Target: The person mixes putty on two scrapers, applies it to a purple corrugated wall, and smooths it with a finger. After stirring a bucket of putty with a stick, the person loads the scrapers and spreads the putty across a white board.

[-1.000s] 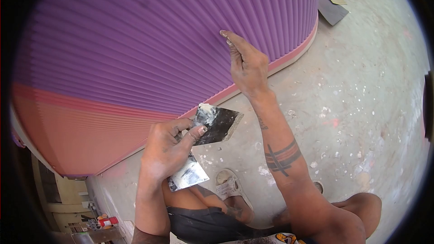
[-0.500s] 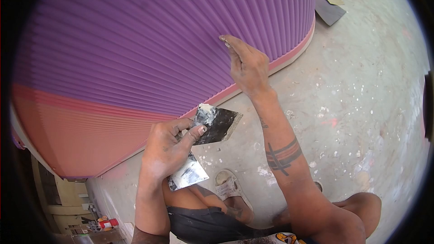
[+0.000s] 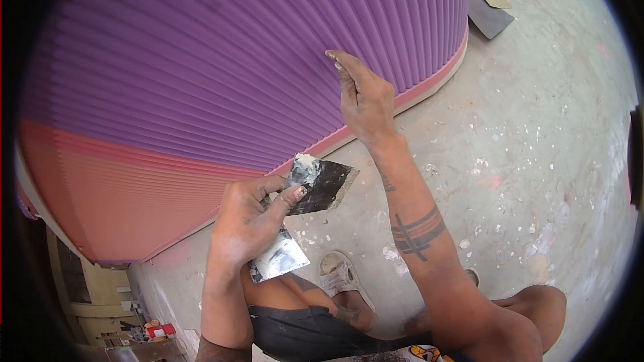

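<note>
My left hand (image 3: 247, 218) is closed around a black flat putty scraper (image 3: 327, 186), its thumb on top. White putty (image 3: 306, 169) is smeared on the scraper's upper corner. A shiny metal blade (image 3: 282, 256) with white smears sticks out below the same hand. My right hand (image 3: 367, 100) reaches to the purple ribbed panel (image 3: 221, 47), fingertips at one of its grooves. Its fingers are pressed together, with pale residue on the tips. Whether something small is pinched there cannot be made out.
A pink band (image 3: 429, 88) edges the panel's base, and a salmon ribbed section (image 3: 141, 194) lies left. The grey floor (image 3: 530, 127) has white spots. Grey and yellowish sheets (image 3: 491, 15) lie at the upper right. My sandalled foot (image 3: 343, 280) is below my hands.
My right hand has shifted slightly left and up along the purple panel. My left hand and the scraper stay in place.
</note>
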Motion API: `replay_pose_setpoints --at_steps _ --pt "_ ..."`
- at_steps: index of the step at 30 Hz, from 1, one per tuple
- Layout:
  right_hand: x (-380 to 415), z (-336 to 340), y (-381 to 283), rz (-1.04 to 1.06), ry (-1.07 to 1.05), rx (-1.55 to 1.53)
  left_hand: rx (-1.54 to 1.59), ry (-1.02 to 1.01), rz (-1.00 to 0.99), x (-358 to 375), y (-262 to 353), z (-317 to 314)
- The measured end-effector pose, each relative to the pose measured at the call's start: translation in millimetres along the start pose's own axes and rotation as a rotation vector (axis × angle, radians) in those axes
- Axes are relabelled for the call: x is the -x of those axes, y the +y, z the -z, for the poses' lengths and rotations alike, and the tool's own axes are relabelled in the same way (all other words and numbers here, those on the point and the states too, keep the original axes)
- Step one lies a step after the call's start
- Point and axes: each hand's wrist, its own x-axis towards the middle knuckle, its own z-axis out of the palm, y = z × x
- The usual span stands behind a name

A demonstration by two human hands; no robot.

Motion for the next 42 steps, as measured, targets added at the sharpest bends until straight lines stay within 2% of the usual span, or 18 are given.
replay_pose_setpoints --at_steps 10,15,22,25,28,30,42 --pt "-1.5 4.3 -2.4 0.030 -0.042 0.029 -0.003 0.004 0.014 1.5 -2.2 -0.6" --pt "-0.9 -1.7 -0.9 0.037 0.023 -0.016 -0.026 -0.008 0.016 4.3 -1.4 2.6" --pt "5.1 4.5 5.9 0.061 0.004 0.035 -0.024 -0.024 0.029 2.6 1.9 1.0" --pt "8.2 10.0 6.4 0.082 -0.123 0.104 0.006 -0.004 0.003 1.0 -2.2 -1.5" --pt "6.3 10.3 -0.9 0.000 -0.022 0.085 -0.010 0.003 -0.011 3.4 -4.3 -1.0" --pt "2.3 9.4 -6.3 -0.169 0.040 0.049 -0.006 0.002 0.001 3.7 -3.5 -0.3" --pt "-12.8 -7.9 -14.9 -0.262 0.153 0.050 -0.021 -0.006 -0.005 2.2 -3.8 2.9"
